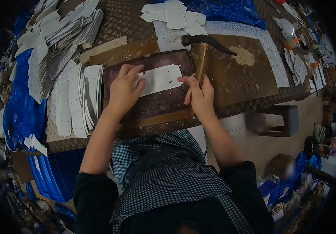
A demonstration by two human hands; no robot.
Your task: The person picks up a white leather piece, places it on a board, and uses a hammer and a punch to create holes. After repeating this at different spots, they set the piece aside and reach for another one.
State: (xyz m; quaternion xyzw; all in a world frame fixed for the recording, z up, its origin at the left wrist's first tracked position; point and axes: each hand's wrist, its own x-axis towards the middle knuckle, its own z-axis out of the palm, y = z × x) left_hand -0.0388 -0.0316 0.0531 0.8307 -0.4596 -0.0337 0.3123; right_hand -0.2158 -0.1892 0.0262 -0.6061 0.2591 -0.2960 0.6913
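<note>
A white punched piece point(162, 80) lies on a dark reddish board point(164, 103), with small dark holes near its right end. My left hand point(125, 87) is over the piece's left end, its thumb and fingers closed around a small dark-tipped tool that is mostly hidden. In my right hand point(201, 91) is the wooden handle of a hammer point(203, 58), held upright between thumb and fingers, its dark head at the top. The index finger of that hand points left, close to the piece's right end.
Stacked white strips point(76, 101) stand left of the board, and taller piles point(66, 43) lie behind them. More white pieces point(175, 15) are at the back. A brown board point(238, 78) lies to the right. A dark stool point(289, 121) and a blue crate point(54, 175) are below the table.
</note>
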